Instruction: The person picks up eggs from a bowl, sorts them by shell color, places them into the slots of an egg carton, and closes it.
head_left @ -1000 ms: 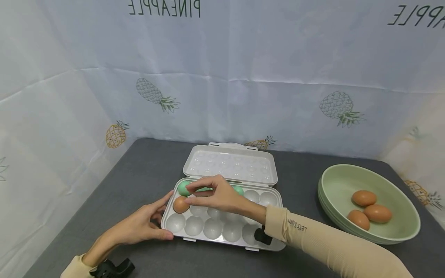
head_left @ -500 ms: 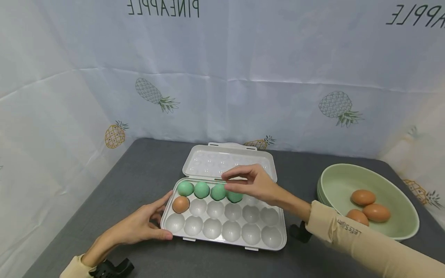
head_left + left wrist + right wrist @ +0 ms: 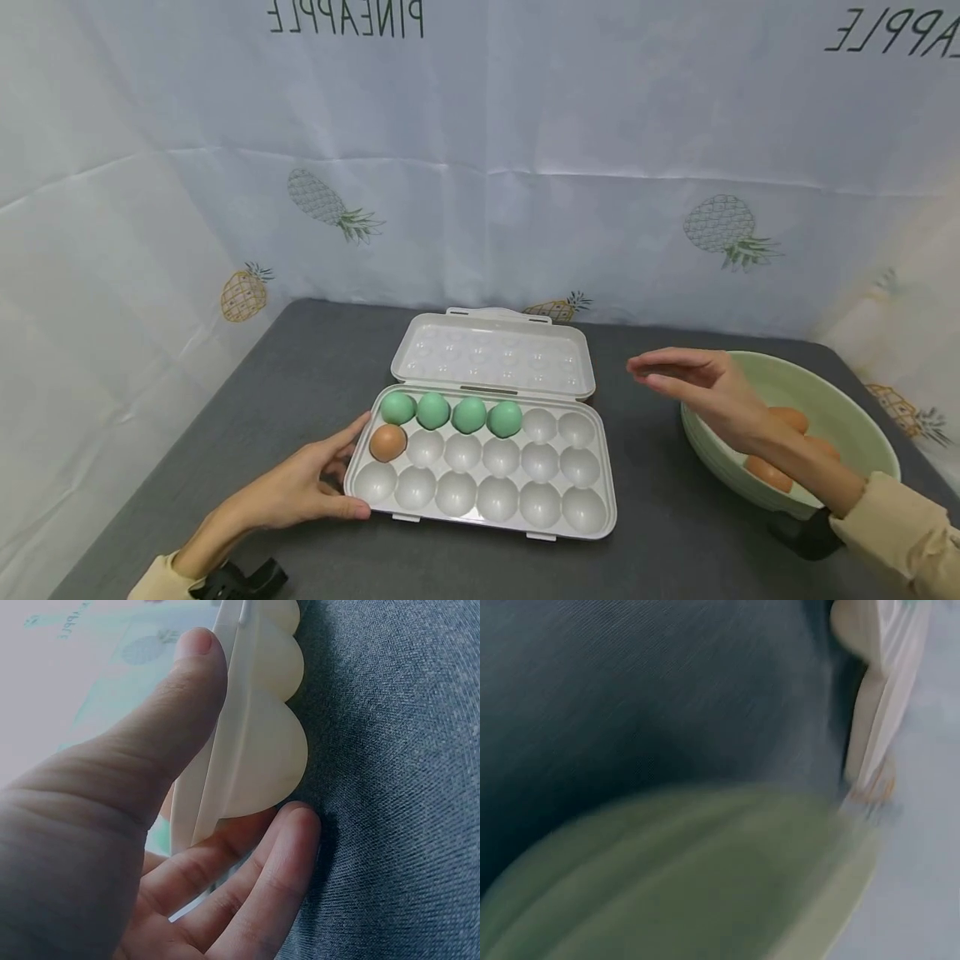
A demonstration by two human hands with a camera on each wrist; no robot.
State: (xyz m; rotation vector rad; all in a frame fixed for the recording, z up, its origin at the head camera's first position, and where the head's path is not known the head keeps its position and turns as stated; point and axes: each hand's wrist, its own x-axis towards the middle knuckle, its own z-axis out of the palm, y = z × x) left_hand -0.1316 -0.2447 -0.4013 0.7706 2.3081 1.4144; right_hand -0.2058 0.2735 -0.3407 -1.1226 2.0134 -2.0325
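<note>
A white plastic egg box (image 3: 498, 533) lies on the dark table with its lid (image 3: 491, 354) folded back. Its far row bears several green eggs (image 3: 432, 411); one brown egg (image 3: 387, 442) sits at the left end of the middle row. My left hand (image 3: 303, 487) holds the box's left end, thumb at the rim and fingers against the side and rounded underside (image 3: 262, 750) in the left wrist view. With fingers extended and nothing held, my right hand (image 3: 716, 396) is over the left side of a green bowl (image 3: 840, 408). Brown eggs (image 3: 768, 473) in the bowl are partly hidden behind it.
The bowl appears stacked on another green one; its blurred side (image 3: 667, 877) fills the lower right wrist view. Behind the table (image 3: 330, 358) hangs a pale curtain (image 3: 480, 233) printed with pineapples.
My right hand has left the egg box and moved right to the bowl, uncovering the green eggs and empty cups. My left hand stays at the box's left end.
</note>
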